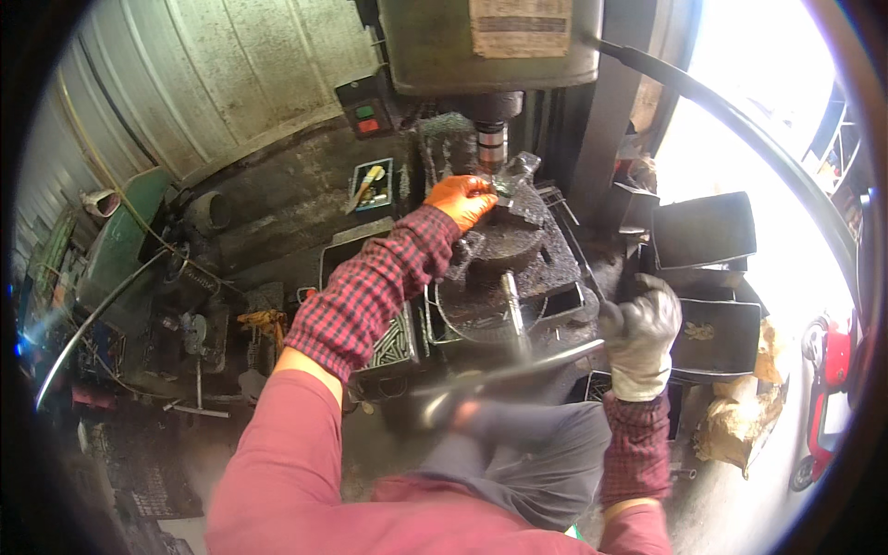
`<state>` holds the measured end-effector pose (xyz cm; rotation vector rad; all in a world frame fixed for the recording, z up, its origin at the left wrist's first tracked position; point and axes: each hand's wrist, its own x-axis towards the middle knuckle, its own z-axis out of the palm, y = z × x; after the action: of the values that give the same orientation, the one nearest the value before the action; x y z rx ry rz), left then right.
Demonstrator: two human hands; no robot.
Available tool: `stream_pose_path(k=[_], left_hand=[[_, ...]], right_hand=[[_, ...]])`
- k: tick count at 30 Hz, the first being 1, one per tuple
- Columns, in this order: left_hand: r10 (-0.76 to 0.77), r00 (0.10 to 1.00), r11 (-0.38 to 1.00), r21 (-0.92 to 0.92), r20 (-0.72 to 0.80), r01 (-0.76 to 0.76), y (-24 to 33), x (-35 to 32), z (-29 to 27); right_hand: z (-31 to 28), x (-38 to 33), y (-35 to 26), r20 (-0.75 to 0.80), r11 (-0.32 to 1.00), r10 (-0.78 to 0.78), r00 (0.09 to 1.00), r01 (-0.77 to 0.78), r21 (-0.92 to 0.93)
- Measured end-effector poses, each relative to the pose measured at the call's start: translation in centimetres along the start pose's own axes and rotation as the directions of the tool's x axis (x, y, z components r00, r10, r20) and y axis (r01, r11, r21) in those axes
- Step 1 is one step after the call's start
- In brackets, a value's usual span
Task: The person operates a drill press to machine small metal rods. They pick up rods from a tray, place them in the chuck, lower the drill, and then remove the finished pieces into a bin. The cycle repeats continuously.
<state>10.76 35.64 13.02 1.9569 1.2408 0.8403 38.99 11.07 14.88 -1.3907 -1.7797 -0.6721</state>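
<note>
My left hand (460,201), in an orange glove, reaches under the spindle (491,139) of a drill press (495,51). Its fingers are pinched on a small metal piece (503,190) at the oily fixture (529,199); the piece's exact shape is too small to make out. Off to the right, my right hand (647,331), in a grey-white glove, is closed around the dark end of a lever (609,320). A motion-blurred metal bar (532,363) runs from beside this hand leftward above my knees. A shiny upright rod (513,305) stands in front of the fixture.
Metal pins fill a bin (396,344) below my left forearm. Black bins (708,231) are stacked at the right beside a crumpled paper sack (740,425). A brush (368,185) lies in a small tray at the back. The switch box (365,108) has green and red buttons.
</note>
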Motion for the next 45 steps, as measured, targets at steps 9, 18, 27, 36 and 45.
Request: stream_pose_path(k=[9,18,27,36,45], left_hand=[[0.102,0.618,0.872,0.369,-0.78,0.322,-11.1,-7.1,-10.5],[-0.096,0.779,0.949,0.18,-0.619,0.26,-18.3,-4.6,-14.5],[-0.078,0.86,0.767,0.521,-0.505,0.375,-11.2,-6.9,-14.7],[0.166,0.841,0.733,0.635,-0.514,0.243,-9.4,-13.9,-14.3],[0.022,0.869,0.974,-0.185,-0.494,-0.13,-1.5,-15.0,-6.5]], right_hand=[[3.6,-5.8,2.7,0.04,0.958,0.281,0.959,-0.283,0.045],[3.1,-5.3,2.5,0.096,0.96,0.277,0.956,-0.28,0.018],[3.6,-5.6,3.0,0.053,0.957,0.286,0.957,-0.288,0.04],[2.8,-5.4,2.8,0.158,0.926,0.375,0.913,-0.378,-0.01],[1.6,-4.4,2.2,0.175,0.946,0.321,0.931,-0.306,-0.111]])
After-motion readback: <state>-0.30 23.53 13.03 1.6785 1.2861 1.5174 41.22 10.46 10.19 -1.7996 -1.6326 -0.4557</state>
